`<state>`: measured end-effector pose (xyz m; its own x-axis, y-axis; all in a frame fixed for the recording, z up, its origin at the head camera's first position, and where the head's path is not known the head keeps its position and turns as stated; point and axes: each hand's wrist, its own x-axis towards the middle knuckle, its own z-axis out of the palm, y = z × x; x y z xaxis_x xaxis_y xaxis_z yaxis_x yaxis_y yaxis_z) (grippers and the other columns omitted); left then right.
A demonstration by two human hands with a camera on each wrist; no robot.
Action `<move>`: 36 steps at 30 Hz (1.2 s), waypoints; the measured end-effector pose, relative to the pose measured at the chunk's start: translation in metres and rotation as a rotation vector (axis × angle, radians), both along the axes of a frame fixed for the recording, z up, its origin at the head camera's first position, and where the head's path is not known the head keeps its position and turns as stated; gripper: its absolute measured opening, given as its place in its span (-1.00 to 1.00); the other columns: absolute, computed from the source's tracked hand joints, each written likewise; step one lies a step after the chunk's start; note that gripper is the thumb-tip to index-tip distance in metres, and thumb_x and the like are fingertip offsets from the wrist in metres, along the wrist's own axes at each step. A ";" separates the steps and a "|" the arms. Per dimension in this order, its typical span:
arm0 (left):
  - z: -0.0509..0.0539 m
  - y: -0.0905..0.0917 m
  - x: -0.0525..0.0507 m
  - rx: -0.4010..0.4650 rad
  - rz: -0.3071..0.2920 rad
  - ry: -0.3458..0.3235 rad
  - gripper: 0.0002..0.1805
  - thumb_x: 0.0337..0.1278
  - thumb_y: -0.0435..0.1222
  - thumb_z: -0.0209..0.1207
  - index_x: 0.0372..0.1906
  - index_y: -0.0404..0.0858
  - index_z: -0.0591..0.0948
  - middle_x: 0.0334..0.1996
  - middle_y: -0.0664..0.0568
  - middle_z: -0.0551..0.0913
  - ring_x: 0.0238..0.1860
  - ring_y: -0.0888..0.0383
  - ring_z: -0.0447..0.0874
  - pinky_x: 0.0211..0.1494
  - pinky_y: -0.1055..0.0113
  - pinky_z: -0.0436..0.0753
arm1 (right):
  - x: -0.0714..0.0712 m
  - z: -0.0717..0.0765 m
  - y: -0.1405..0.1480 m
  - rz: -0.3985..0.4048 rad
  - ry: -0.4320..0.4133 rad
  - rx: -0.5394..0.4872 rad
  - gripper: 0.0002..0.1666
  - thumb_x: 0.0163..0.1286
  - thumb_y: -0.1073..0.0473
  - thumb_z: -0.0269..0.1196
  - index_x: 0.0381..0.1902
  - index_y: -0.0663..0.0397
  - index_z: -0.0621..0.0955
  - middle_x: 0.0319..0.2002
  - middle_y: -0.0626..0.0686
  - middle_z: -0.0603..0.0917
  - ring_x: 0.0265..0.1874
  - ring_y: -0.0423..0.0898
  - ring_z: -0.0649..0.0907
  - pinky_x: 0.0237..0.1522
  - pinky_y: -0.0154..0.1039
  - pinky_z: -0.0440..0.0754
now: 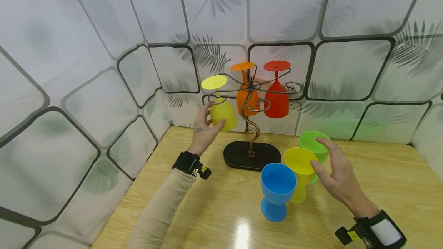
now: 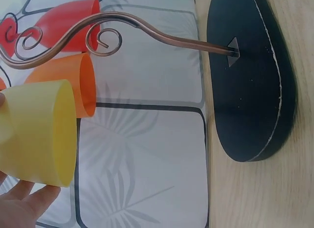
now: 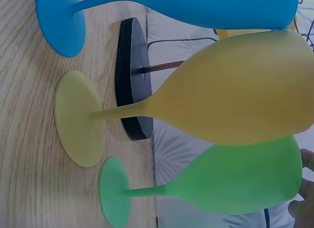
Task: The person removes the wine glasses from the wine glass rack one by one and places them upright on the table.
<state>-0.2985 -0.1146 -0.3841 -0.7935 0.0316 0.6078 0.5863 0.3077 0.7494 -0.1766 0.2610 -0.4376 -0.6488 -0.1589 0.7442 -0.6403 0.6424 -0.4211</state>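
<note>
My left hand (image 1: 204,130) holds a yellow-green goblet (image 1: 223,114) hanging upside down at the left loop of a metal rack (image 1: 252,126); the left wrist view shows fingers under its bowl (image 2: 34,132). Orange (image 1: 247,99) and red (image 1: 277,99) goblets hang upside down beside it. My right hand (image 1: 340,176), thumb and fingers spread, is at the rims of an upright yellow goblet (image 1: 301,160) and a green goblet (image 1: 313,141); whether it touches them I cannot tell. A blue goblet (image 1: 278,183) stands upright to their left.
The rack's black oval base (image 1: 230,155) stands on the wooden table (image 1: 214,210), behind the blue goblet. A patterned curtain or wall covering (image 1: 283,18) rises behind the table and along its left side.
</note>
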 end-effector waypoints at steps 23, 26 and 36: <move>-0.008 -0.023 0.025 0.028 0.012 0.070 -0.22 0.08 -0.46 0.35 0.42 -0.41 0.30 0.36 -0.31 0.37 0.26 -0.22 0.49 0.03 0.07 0.56 | -0.001 0.004 -0.002 0.017 0.019 0.009 -0.25 0.32 0.28 0.26 0.46 0.27 0.35 0.33 0.38 0.47 0.45 -0.15 0.35 0.45 -0.52 0.09; -0.008 -0.024 0.032 0.014 -0.015 0.119 -0.24 0.08 -0.38 0.33 0.41 -0.38 0.31 0.35 -0.27 0.39 0.24 -0.16 0.50 0.01 0.12 0.56 | 0.000 0.004 -0.002 0.016 0.018 0.007 -0.24 0.31 0.29 0.26 0.46 0.28 0.35 0.33 0.39 0.47 0.45 -0.16 0.35 0.45 -0.52 0.09; -0.003 -0.027 0.050 0.017 -0.086 0.281 -0.22 0.08 -0.14 0.29 0.37 -0.41 0.35 0.23 -0.36 0.48 0.11 0.05 0.55 -0.06 0.36 0.61 | -0.002 0.004 0.000 0.037 0.067 -0.005 -0.30 0.42 0.15 0.23 0.44 0.32 0.38 0.30 0.41 0.48 0.47 -0.16 0.34 0.50 -0.47 0.10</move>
